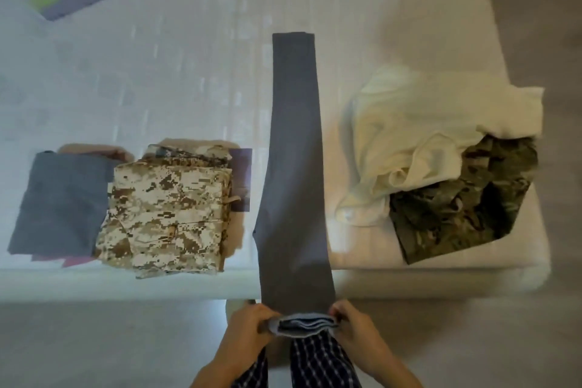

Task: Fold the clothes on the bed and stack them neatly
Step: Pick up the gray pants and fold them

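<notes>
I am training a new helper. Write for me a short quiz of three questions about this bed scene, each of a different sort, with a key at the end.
1. True or false: the left hand and the right hand both grip the waistband of the grey trousers.
2. What lies on top of the dark camouflage garment? A) a cream garment B) a red towel C) a pair of shoes
3. Fill in: the folded tan camouflage garment lies on the person's ___ side of the trousers.
Key: 1 true; 2 A; 3 left.
</notes>
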A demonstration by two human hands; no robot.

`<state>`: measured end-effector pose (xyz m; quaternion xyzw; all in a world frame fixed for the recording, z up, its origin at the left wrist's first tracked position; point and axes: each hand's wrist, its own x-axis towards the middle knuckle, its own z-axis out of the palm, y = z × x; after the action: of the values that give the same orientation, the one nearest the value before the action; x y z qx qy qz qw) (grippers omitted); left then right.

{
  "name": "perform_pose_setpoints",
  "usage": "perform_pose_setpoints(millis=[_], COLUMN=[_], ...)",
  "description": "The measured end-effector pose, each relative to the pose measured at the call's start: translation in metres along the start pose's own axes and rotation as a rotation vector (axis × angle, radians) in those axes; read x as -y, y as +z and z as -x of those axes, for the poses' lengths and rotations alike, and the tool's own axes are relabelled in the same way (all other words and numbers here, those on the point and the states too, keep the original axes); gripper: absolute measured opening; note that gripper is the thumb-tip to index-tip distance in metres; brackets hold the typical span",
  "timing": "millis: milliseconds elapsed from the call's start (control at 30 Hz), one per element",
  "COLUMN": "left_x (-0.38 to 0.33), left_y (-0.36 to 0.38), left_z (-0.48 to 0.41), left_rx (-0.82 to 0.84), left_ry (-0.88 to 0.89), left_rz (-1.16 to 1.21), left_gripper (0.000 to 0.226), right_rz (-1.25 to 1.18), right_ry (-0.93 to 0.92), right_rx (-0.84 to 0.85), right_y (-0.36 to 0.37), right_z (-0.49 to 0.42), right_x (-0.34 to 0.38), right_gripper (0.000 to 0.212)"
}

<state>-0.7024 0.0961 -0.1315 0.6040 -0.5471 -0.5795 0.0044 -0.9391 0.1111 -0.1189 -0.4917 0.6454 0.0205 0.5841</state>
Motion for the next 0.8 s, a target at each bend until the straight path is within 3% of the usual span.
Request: perform_pose_setpoints(millis=[100,200,267,333,433,533,633,700,800], left_x=[-0.006,-0.031,-0.053,-0.060,-0.044,-0.016,-0.002,0.001,0.007], left_y=[-0.020,-0.059,-0.085,-0.100,-0.099,-0.081,-0.062,-0.052,-0.038], left_z=[-0.019,-0.066,-0.112,-0.163,-0.221,-0.235,-0.227,-0.215,-0.195], left_rx=[0.091,0.018,-0.120,-0.282,-0.357,-0.411,-0.546,-0.600,-0.712], left_ry=[-0.056,0.026,0.097,0.092,-0.122,-0.246,-0.203,-0.184,-0.015], left_rz=[0.100,0.116,0.140,0.175,0.143,0.142,0.260,0.313,-0.006], left_gripper=[0.010,0.014,0.020,0.035,0.054,0.049,0.030,0.031,0.045], right_rz=[-0.134,-0.190,-0.218,-0.340,-0.474,-0.404,-0.503,-0.514,-0.215], right_ry=[-0.009,-0.132,-0.216,-0.167,0.014,0.045,0.071,0.089,-0.033], right_rx=[0.044,-0.191,-0.359,-0.419,-0.399,-0.474,-0.439,-0.469,-0.725], right_y=[-0.023,-0.060,-0.083,-0.097,-0.097,-0.088,-0.082,-0.074,-0.054], right_z=[-0.015,-0.058,-0.106,-0.161,-0.225,-0.249,-0.247,-0.237,-0.208], right_x=[0.008,0.036,0.057,0.070,0.064,0.046,0.035,0.032,0.034], right_gripper=[0.015,0.021,0.026,0.039,0.058,0.042,0.033,0.031,0.028])
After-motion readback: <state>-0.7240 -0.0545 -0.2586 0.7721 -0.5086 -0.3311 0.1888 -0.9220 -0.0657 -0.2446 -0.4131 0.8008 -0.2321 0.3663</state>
